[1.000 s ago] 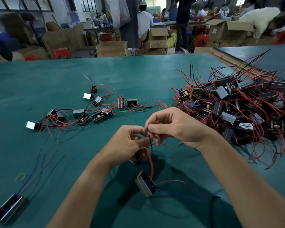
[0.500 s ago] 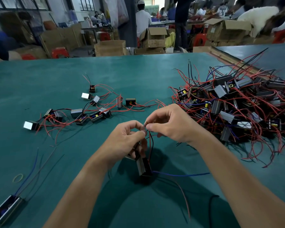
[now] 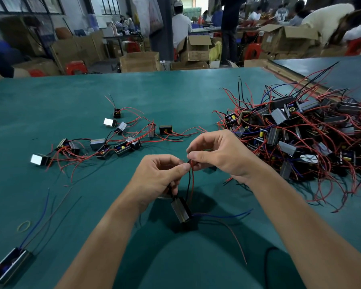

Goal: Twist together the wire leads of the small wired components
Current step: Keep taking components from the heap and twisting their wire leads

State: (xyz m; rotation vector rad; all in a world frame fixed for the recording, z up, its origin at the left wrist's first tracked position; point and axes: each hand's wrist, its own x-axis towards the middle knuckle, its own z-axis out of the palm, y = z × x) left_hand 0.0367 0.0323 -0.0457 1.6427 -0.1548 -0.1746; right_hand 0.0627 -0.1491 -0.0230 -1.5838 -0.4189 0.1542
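Wire leads [image 3: 192, 180] are pinched at the tips by left hand [image 3: 156, 176] and right hand [image 3: 219, 155].

Diffuse overhead light is falling evenly on the green bench [image 3: 133, 90]; a pale sheen is showing near its far edge. Soft shadows are pooling beneath the left hand [image 3: 156, 176] and right hand [image 3: 219, 155]. A metal component [image 3: 39, 159] is glinting white. Lens is bowing the edges; the bending person [image 3: 329, 19] is smearing with motion blur. Back windows [image 3: 111, 5] are glowing dimly.
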